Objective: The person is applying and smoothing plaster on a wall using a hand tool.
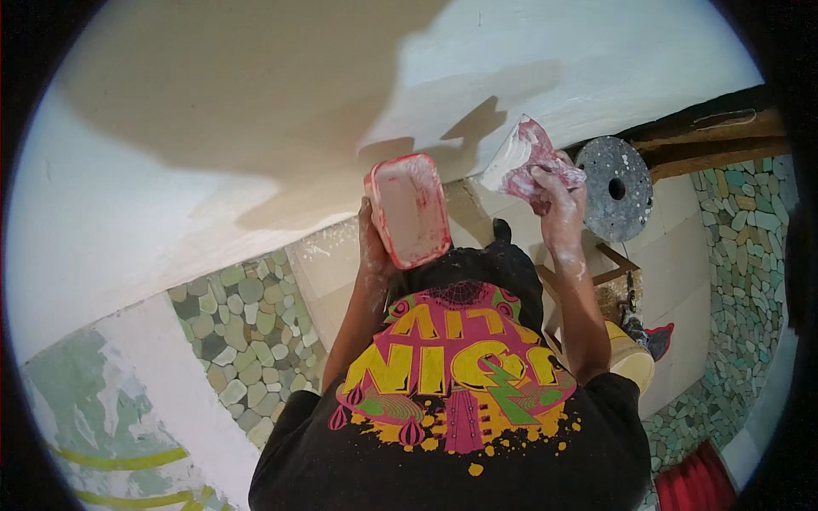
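My left hand [372, 243] is closed around the side of a red-rimmed rectangular plastic tub [375, 206], tilted so that its inside shows. Pale paste coats the bottom and inner walls. In my right hand [558, 209] is a red, fan-shaped putty scraper [530, 157], its blade edge loaded with thick white paste. The scraper is held up and apart from the tub, to its right. White smears cover both my hands and part of my right forearm. Some of my left fingers are hidden behind the tub.
A pale wall [281, 94] rises directly ahead, with shadows on it. On the right are a grey speckled disc [609, 217] with a central hole, a wooden beam [724, 136] and a yellow bucket [632, 362]. Pebble-patterned flooring [247, 324] lies on both sides of plain tiles.
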Demonstrator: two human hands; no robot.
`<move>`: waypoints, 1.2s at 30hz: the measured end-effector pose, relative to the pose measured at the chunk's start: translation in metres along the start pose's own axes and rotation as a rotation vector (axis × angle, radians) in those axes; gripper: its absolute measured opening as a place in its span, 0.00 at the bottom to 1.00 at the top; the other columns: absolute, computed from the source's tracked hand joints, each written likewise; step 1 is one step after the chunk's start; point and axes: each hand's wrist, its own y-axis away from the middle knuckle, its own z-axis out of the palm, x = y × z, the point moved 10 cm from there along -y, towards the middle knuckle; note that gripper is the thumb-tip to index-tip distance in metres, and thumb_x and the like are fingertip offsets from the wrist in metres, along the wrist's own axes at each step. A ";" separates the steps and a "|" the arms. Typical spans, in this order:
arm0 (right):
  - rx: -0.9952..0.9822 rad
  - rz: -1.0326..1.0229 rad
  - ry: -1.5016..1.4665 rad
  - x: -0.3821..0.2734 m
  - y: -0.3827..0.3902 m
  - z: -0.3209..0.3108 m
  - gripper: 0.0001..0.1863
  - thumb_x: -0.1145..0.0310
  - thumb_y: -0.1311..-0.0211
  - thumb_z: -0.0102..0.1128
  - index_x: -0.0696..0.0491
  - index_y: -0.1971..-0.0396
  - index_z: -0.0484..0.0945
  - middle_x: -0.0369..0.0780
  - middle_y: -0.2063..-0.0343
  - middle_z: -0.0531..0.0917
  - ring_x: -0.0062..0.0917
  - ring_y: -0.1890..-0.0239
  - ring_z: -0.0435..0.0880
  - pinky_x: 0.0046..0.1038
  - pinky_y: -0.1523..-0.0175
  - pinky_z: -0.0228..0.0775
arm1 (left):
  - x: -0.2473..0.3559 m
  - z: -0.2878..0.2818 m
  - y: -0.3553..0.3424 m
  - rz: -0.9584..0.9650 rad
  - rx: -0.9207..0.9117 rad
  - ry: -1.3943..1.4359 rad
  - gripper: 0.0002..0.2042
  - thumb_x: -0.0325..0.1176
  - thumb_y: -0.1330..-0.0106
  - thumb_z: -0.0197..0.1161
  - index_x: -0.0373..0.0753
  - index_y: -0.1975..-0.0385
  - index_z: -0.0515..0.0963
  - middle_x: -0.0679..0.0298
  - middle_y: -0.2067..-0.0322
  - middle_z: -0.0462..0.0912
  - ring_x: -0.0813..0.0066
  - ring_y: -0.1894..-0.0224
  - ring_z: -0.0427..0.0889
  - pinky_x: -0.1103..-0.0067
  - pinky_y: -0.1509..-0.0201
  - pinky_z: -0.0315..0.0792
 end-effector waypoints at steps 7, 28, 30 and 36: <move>0.015 0.024 -0.183 -0.017 0.036 0.021 0.16 0.79 0.41 0.60 0.58 0.52 0.75 0.35 0.61 0.81 0.15 0.61 0.79 0.19 0.57 0.75 | -0.019 0.022 -0.028 0.033 -0.131 -0.009 0.35 0.63 0.28 0.45 0.41 0.32 0.63 0.53 0.39 0.74 0.57 0.39 0.76 0.59 0.34 0.71; 0.063 -1.222 1.223 0.021 -0.055 0.007 0.21 0.63 0.30 0.51 0.49 0.39 0.76 0.39 0.34 0.74 0.37 0.30 0.69 0.48 0.28 0.54 | -0.048 0.009 0.003 0.100 0.150 0.090 0.31 0.59 0.25 0.44 0.41 0.34 0.66 0.58 0.40 0.75 0.61 0.41 0.76 0.65 0.36 0.72; 0.047 -1.182 1.366 0.054 -0.073 0.014 0.24 0.66 0.36 0.56 0.43 0.39 0.76 0.32 0.33 0.73 0.32 0.29 0.68 0.47 0.27 0.53 | -0.053 0.002 0.007 0.139 0.184 0.065 0.31 0.59 0.25 0.44 0.41 0.34 0.66 0.58 0.40 0.75 0.61 0.41 0.76 0.64 0.36 0.72; -0.011 -1.097 1.413 0.105 -0.095 -0.011 0.30 0.70 0.40 0.56 0.39 0.35 0.73 0.29 0.31 0.70 0.28 0.28 0.65 0.49 0.25 0.49 | -0.059 -0.002 0.035 0.195 0.266 0.078 0.31 0.60 0.26 0.44 0.41 0.34 0.66 0.59 0.40 0.75 0.61 0.40 0.76 0.64 0.35 0.71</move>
